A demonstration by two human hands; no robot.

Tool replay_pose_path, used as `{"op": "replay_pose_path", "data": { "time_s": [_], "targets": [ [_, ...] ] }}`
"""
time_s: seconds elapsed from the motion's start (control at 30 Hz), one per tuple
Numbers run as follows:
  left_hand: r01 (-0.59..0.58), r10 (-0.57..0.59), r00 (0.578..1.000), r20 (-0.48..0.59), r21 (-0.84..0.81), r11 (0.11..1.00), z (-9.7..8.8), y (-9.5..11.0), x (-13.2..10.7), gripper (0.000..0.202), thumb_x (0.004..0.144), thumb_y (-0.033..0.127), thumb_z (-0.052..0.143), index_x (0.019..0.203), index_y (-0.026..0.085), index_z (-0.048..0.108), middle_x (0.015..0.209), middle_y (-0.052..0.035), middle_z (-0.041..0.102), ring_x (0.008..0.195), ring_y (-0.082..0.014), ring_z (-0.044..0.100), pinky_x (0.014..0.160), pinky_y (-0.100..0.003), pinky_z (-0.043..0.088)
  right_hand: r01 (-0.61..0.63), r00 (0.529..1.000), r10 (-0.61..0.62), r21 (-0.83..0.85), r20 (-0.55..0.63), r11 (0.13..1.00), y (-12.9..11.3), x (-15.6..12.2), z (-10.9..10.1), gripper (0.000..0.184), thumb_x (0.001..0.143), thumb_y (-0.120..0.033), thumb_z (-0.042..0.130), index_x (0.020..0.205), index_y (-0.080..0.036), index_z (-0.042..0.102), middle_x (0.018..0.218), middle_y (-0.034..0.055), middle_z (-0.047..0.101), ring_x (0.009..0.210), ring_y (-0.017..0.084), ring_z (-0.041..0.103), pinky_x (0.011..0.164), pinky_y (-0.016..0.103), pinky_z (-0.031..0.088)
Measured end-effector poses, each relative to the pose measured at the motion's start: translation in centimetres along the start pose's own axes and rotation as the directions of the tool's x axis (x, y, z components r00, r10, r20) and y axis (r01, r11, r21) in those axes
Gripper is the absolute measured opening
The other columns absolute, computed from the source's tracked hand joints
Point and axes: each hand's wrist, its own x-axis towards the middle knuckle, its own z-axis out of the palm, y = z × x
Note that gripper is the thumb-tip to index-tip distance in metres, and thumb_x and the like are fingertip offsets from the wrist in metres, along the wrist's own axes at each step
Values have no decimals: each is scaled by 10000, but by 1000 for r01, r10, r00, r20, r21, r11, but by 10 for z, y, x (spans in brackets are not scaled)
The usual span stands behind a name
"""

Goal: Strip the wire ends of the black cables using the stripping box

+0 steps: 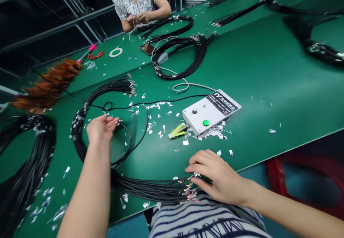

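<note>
Holding the left hand palm up, with fingers loosely curled and one thin black cable looping away below the fingertips; apparently pinching it, though not showing the grip clearly. Bending the right hand over the front ends of a black cable bundle, with thumb and fingers parted about the coloured wire tips; not showing any sure grip there. Curving the bundle across the worktop, apparently behind the left forearm and up to a second set of ends. Judging progress: reading sleeves as already off at both ends, from bared colours and strewn foil scraps; judging the thin cable as not yet laid in with the rest; leaving the count of unfinished ends unreadable. Noting just beyond the right hand a white box with a green button and a yellow tip. Noting farther back another cable coil, a tape roll and a co-worker's hands, apparently handling a thin strand.
</note>
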Motion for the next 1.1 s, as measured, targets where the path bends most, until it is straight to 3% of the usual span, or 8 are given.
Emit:
{"op": "replay_pose_path", "data": {
  "time_s": [0.1,0.2,0.3,0.37,0.5,0.63,0.93,1.1],
  "targets": [
    [-127,123,991,46,116,985,4,-3,-29,223,916,37,401,756,174,475,608,40,546,553,-97,559,590,-204,462,-26,1000,27,17,-10,1000,0,4,2,224,974,-198,476,832,-186,648,858,41,656,795,175,576,700,336,388],
    [-237,168,934,316,196,952,7,-16,-103,102,799,144,696,853,177,616,763,11,654,727,-138,623,716,-232,479,-111,993,115,121,-23,986,-2,17,-3,191,974,-194,473,853,-179,620,848,38,655,794,169,579,724,336,414],
    [-439,57,662,747,325,838,5,-27,-161,48,797,213,690,845,213,689,799,-30,699,770,-196,637,739,-291,486,-215,968,242,278,-66,936,-5,34,-8,161,951,-209,489,848,-182,610,826,36,643,769,162,582,699,312,448],
    [-473,-20,582,813,359,804,1,-33,-175,174,912,267,539,813,217,673,682,-15,642,614,-163,585,618,-267,460,-269,939,335,445,-75,854,-5,43,-8,138,938,-244,512,875,-189,622,830,32,653,756,153,600,683,294,475],
    [-266,-96,658,747,350,898,-5,-39,-168,275,965,368,458,913,188,658,639,6,589,468,-107,496,484,-224,405,-296,886,462,708,-49,641,-4,50,-2,185,924,-312,539,1029,-195,637,903,44,707,779,150,658,738,305,533],
    [-167,-132,693,708,337,927,-4,-41,-165,289,938,416,506,927,169,658,656,-4,609,445,-91,462,437,-211,375,-292,859,506,743,-73,603,-7,48,3,189,889,-339,607,995,-205,687,881,40,719,798,161,655,746,316,536],
    [-191,-110,711,694,342,920,0,-43,-170,278,936,395,511,844,169,646,649,-7,614,462,-93,481,444,-207,382,-308,755,643,935,129,175,-13,58,11,236,673,-366,833,774,-190,712,733,-4,695,667,113,616,681,265,510],
    [-294,10,746,666,316,902,1,-45,-173,214,906,321,557,783,176,655,643,-11,630,495,-102,518,476,-206,410,-296,732,658,952,179,71,-21,67,16,304,611,-415,860,685,-182,680,552,-50,595,534,93,522,574,250,438]
  ]
}}
